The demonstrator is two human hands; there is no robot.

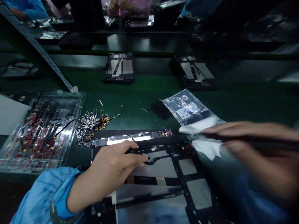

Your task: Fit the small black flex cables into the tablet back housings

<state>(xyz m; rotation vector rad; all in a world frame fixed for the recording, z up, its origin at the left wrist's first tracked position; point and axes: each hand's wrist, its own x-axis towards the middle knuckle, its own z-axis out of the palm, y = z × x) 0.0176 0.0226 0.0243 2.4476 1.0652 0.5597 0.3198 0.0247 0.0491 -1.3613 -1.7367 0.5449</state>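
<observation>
Nearest the camera lies an opened device frame [177,174], black-ribbed with grey panels, flat on the green surface [140,90]. The left hand [112,169], coming out of a blue sleeve [44,199], rests on the frame's upper left part, fingers curled and pressed down on a thin black cable [154,159] that runs along a rib. The right hand [254,149] hovers blurred over the frame's right side, gripping a dark slim tool [257,143]; how the fingers close on it cannot be told. Just under it sits a white wipe [205,146].

Left of the frame stands a clear plastic tray [39,130] of small red-and-black parts, with a loose heap of gold-tipped flex cables [92,124] beside it. Behind the wipe lies a clear bag [187,107], a little pile of black bits [161,110] near it.

Farther back, 2 more opened devices [119,67] [195,73] lie on the surface. At the far edge another person's hands [121,5] show.
</observation>
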